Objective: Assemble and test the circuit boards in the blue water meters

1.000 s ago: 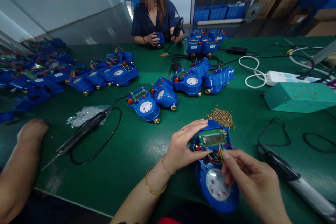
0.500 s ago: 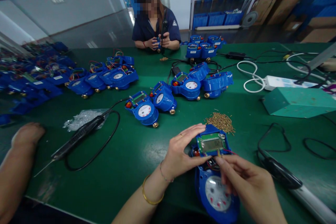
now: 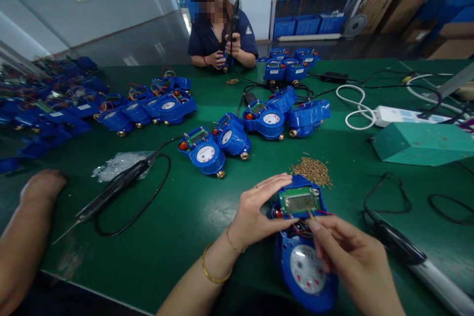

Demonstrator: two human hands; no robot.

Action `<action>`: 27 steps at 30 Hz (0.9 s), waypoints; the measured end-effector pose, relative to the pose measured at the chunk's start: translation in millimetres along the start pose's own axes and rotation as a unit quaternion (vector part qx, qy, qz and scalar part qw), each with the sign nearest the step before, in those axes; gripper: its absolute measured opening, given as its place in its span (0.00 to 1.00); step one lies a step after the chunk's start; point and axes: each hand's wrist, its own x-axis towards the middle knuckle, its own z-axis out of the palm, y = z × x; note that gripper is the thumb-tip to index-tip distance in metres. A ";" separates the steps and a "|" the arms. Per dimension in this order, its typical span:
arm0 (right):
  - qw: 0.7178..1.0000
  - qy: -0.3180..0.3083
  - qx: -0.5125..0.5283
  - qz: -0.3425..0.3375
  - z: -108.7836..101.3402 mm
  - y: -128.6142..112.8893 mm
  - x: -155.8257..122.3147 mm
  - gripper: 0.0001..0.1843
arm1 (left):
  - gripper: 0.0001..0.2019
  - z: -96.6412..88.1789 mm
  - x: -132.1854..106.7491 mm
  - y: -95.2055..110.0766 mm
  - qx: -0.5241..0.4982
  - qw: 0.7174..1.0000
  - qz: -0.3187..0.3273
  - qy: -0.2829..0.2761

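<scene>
A blue water meter [image 3: 283,269] lies in front of me with its housing uncovered, its round dial facing up. Above the dial, a green circuit board [image 3: 285,200] carries a lit display. My left hand [image 3: 252,217] grips the upper housing, with fingers along its far side and the thumb reaching across the cavity below the board. Thumb and fingers of my right hand [image 3: 351,252] pinch together at thin wires [image 3: 325,213] by the board's lower edge; the fingertips partly hide what they hold. A heap of brass screws [image 3: 313,170] lies just beyond the meter.
An electric screwdriver [image 3: 111,195] and a plastic bag of clear parts [image 3: 122,164] lie left, near another person's arm [image 3: 29,237]. More blue meters [image 3: 207,155] stand mid-table. A second screwdriver [image 3: 403,244] and a green box [image 3: 422,143] are right. Opposite sits a co-worker [image 3: 222,34].
My hands stay on the meter, the right fingertips barely shifting at the wires. Across the table, the co-worker has raised a dark screwdriver upright over the part in hand.
</scene>
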 end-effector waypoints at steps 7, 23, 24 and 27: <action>0.999 -0.042 -0.015 0.002 -2.4 -0.1 2.3 0.24 | 0.32 -1.5 0.6 2.5 -0.007 0.999 -0.039 0.011; 0.993 -0.030 -0.098 -0.057 -1.8 10.6 7.8 0.23 | 0.31 2.9 -2.2 1.2 -0.145 0.978 -0.146 0.017; 0.988 -0.018 -0.128 -0.089 -2.9 14.0 8.8 0.22 | 0.31 3.1 -2.1 1.1 -0.149 0.977 -0.151 0.017; 0.937 0.017 -0.246 -0.246 -8.4 23.5 12.4 0.16 | 0.30 3.4 -1.1 0.0 -0.166 0.972 -0.164 0.018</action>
